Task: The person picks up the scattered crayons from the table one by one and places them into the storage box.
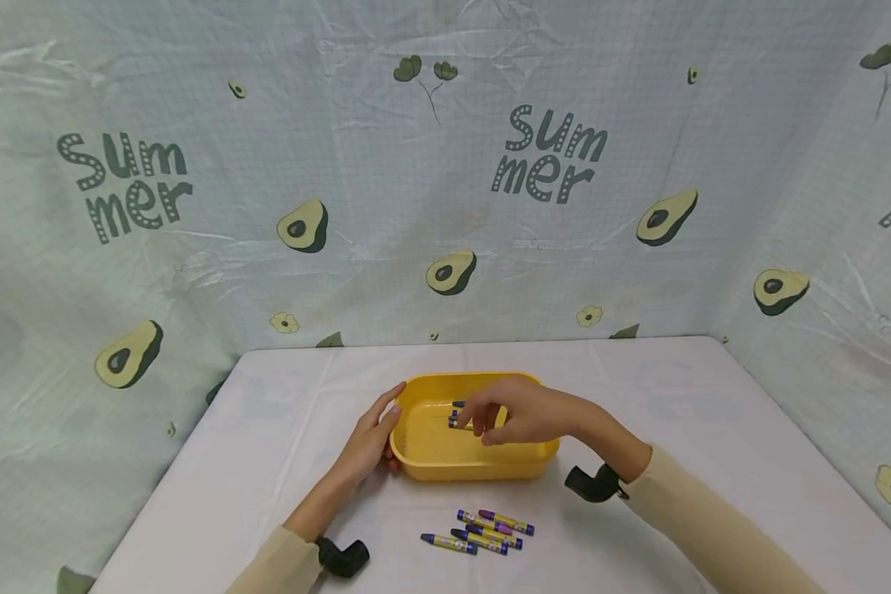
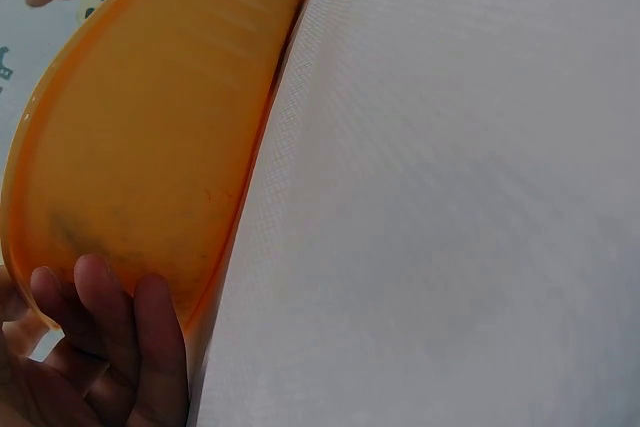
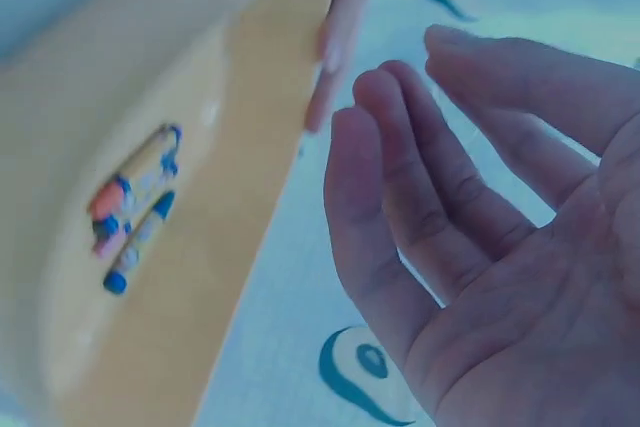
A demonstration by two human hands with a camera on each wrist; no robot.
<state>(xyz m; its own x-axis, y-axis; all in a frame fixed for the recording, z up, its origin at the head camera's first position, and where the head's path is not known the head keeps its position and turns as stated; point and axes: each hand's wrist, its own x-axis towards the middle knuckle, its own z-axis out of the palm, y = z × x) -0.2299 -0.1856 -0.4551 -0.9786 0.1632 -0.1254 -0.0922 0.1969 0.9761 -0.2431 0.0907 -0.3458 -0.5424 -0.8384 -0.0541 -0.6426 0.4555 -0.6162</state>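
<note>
A yellow plastic tray (image 1: 475,473) stands on the table, with several crayons (image 3: 140,242) lying on its floor. My left hand (image 1: 367,441) holds the tray's left end; in the left wrist view its fingers (image 2: 105,317) bear on the outer wall. Above the tray's right half hovers my right hand (image 1: 527,410), palm down and fingers loosely bent. The right wrist view shows nothing in that hand (image 3: 490,217). In front of the tray lie several more crayons (image 1: 479,541) with yellow and purple wrappers, one with a dark blue tip (image 1: 445,543) a little to the left.
A white cloth covers the table (image 1: 304,396). Behind and beside it hangs a pale sheet (image 1: 386,165) printed with avocados and lettering. A black device (image 1: 344,558) sits at the left wrist, another black device (image 1: 592,484) at the right.
</note>
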